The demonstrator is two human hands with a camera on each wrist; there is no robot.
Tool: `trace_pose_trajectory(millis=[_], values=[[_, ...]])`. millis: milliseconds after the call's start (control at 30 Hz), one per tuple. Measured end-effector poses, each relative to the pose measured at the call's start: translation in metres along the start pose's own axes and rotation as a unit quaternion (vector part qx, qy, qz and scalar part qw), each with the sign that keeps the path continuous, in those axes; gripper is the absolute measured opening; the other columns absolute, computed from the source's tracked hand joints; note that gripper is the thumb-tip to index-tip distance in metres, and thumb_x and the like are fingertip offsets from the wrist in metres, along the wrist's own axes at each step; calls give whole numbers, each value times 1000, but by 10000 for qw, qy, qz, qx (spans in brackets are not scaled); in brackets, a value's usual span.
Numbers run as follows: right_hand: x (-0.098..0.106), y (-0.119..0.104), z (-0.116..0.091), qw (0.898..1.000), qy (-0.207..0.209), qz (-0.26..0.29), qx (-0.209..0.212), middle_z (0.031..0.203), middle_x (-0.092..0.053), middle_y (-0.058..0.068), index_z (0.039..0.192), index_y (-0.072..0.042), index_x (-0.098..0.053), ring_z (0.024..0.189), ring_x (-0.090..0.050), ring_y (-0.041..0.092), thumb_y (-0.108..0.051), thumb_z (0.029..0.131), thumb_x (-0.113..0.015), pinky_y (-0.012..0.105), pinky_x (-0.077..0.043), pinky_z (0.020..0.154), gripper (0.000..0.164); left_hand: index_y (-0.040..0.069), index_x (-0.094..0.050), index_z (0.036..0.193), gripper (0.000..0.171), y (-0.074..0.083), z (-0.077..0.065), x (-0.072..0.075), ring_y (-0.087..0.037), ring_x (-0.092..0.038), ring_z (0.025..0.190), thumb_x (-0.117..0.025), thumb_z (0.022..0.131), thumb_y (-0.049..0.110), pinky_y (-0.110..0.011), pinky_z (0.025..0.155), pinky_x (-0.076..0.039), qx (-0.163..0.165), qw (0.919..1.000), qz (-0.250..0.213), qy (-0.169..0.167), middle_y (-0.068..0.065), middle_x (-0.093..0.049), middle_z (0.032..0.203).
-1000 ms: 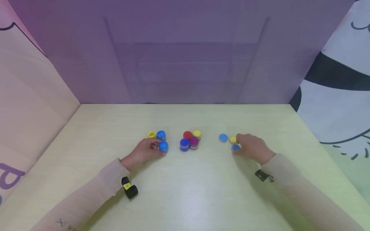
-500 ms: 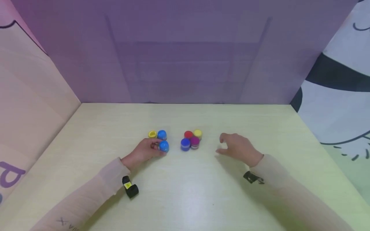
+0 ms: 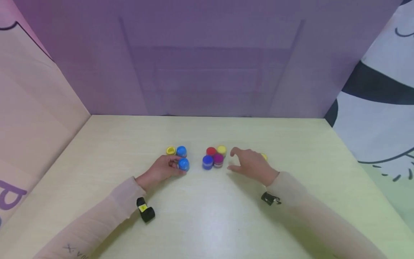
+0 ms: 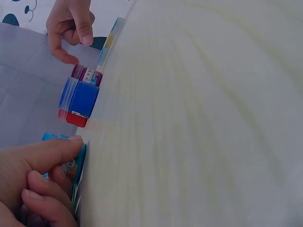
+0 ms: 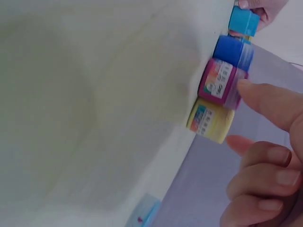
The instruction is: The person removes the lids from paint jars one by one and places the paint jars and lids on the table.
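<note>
My left hand (image 3: 162,170) grips a light blue jar (image 3: 184,164) on the table. Behind that jar stand another blue jar (image 3: 181,151) and a yellow round piece with a ring-like top (image 3: 170,150). Just right of the middle cluster is my right hand (image 3: 253,166), thumb and index finger spread apart with nothing between them. The cluster holds a red jar (image 3: 211,151), a yellow jar (image 5: 210,120), a dark blue jar (image 3: 207,162) and a magenta jar (image 5: 218,82). In the right wrist view, the fingertips overlap the yellow and magenta jars' edges.
A yellow disc (image 3: 264,156) shows past my right hand, which hides its neighbours in the head view. A light blue disc (image 5: 144,211) lies low in the right wrist view. The pale table (image 3: 207,216) ends at a purple back panel (image 3: 207,82).
My right hand has left the blue and yellow discs on the right and moved leftward to the middle cluster. My left hand stays on the light blue jar.
</note>
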State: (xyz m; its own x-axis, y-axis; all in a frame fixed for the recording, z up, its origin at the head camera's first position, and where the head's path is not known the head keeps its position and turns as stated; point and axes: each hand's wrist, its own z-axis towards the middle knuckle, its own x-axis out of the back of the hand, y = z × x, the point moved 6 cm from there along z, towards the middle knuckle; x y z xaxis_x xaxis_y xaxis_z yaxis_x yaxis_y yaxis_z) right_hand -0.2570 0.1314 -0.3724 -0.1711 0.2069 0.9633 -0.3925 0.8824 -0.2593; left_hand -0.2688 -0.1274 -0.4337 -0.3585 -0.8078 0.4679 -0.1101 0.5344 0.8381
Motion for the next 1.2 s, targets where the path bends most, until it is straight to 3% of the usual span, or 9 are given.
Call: trace_pose_trajectory(millis=[167,367,500,933,1200], values=[[-4,-10,7,9995,57,178,258,57,-40,-3,122,-8,-51,49,-31,10,-34,85,-69,22,-27,45,48,5,-60,124,48,-1,0,-1,-15,-45,72,-75,80,14,-24,61,-37,-14,10000,-58,5,-1,-49,76],[-7,-18,14,9984,42,238,512,76,-62,0,124,-9,-51,53,-43,9,-34,87,-67,20,-36,48,48,6,-60,124,48,-2,1,-2,-16,-45,72,-76,79,14,-25,62,-38,0,10000,-66,24,-1,-50,76],[-8,-20,16,9980,77,232,590,89,-67,4,124,-9,-51,59,-51,10,-32,87,-67,21,-44,54,46,6,-60,124,48,-1,1,-3,-17,-46,73,-76,79,14,-26,63,-39,-17,10000,-13,29,-2,-50,77],[-10,-20,23,9986,-199,234,419,89,-66,1,123,-10,-52,67,-54,11,-29,86,-69,22,-46,60,45,8,-59,126,51,1,0,-6,-16,-46,72,-76,78,14,-24,61,-38,40,10000,-38,20,-1,-50,76],[-10,-18,26,9983,-311,394,291,86,-64,1,113,-9,-54,68,-54,11,-30,86,-69,23,-45,61,38,6,-56,129,54,2,-3,-6,-14,-44,66,-76,79,15,-22,55,-36,102,9998,-165,-71,-1,-49,73]])
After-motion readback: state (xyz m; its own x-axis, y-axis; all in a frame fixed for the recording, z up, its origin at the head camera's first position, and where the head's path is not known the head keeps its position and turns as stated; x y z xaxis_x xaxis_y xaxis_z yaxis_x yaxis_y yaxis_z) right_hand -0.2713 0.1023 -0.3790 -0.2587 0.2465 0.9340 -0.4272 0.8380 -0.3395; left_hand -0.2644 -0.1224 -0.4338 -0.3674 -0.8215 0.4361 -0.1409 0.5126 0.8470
